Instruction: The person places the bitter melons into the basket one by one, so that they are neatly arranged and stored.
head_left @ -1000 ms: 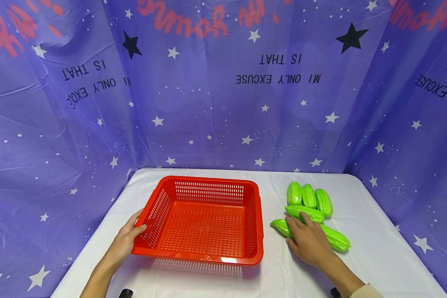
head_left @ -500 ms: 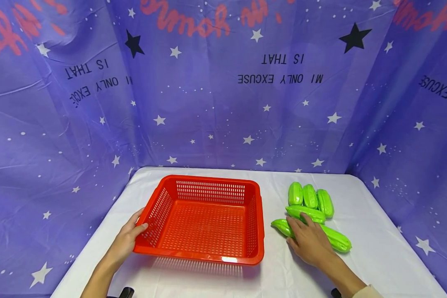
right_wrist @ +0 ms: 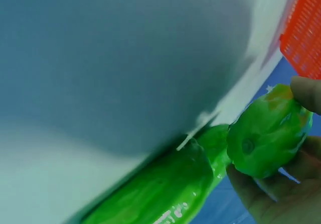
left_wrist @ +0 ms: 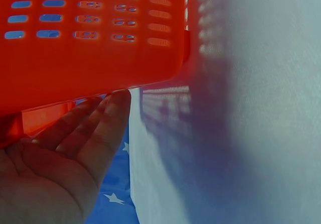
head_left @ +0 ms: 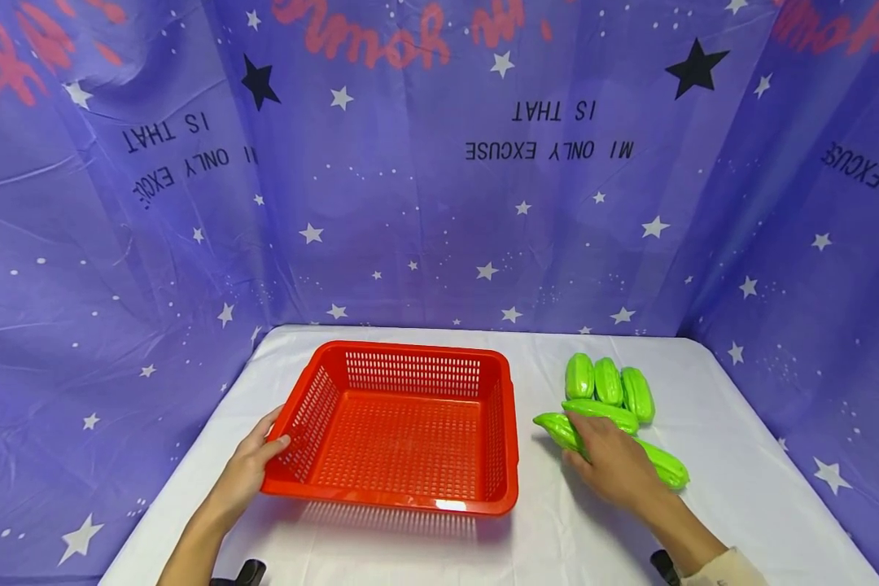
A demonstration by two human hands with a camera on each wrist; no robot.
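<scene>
A red plastic mesh basket (head_left: 391, 498) stands left of the middle of the table. My left hand (head_left: 245, 468) grips its left rim, with the thumb over the top and the fingers outside; in the left wrist view those fingers (left_wrist: 108, 118) reach along the basket's outer side. My right hand (head_left: 615, 460) holds a bright green ridged gourd (head_left: 557, 427) between thumb and fingers, its pointed end raised toward the basket. In the right wrist view the round end of this gourd (right_wrist: 268, 133) faces the camera. Another green gourd (head_left: 665, 464) lies beside the hand, partly hidden by it.
Behind the right hand lies one more green gourd (head_left: 604, 413) set crosswise, and beyond it several short ones (head_left: 608, 382) stand side by side. A white cloth covers the table (head_left: 557, 537). Purple star-patterned curtains (head_left: 425, 203) enclose the back and both sides.
My right hand has closed its fingers around the front left gourd and raised it slightly off its place. The left hand and the basket have stayed put.
</scene>
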